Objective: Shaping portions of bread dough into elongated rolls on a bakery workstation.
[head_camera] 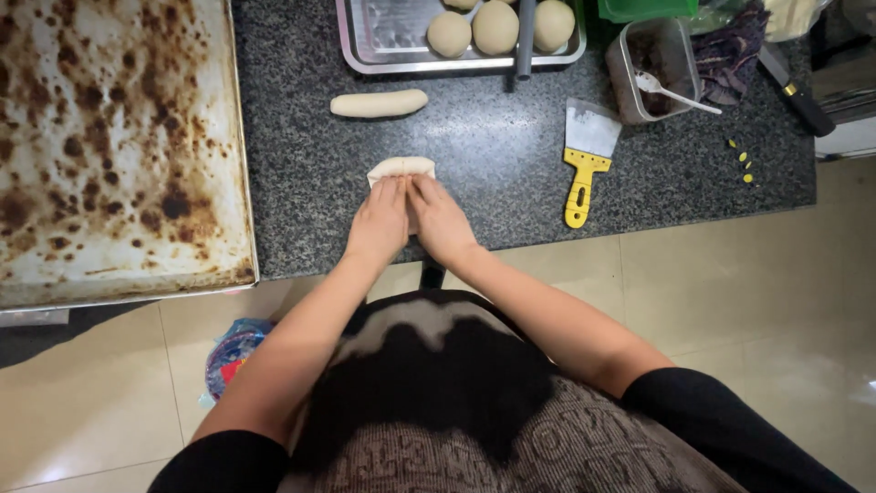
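Near the middle of the frame both hands press side by side on a flat piece of pale dough (401, 168) that lies on the dark speckled desk (511, 173). The left hand (380, 222) lies palm down with its fingers laid over the dough's near edge, flat rather than clenched; the right hand (439, 219) touches it and rests the same way, fingertips on the dough. Only the far, rounded edge of the dough shows beyond the fingers.

Above it, toward the upper middle, a rolled dough log (379, 103) lies apart on the desk. At the top edge a metal tray (388, 50) holds round dough balls (495, 27), with a grey rod (524, 41) lying across its rim. To the right of the hands a scraper with a yellow handle (586, 160) lies flat on the desk. In the upper right stands a clear container (650, 68) of dark filling with a white spoon (675, 93) in it, and a knife (794, 91) lies further right. A large, stained baking sheet (114, 146) fills the upper left of the frame
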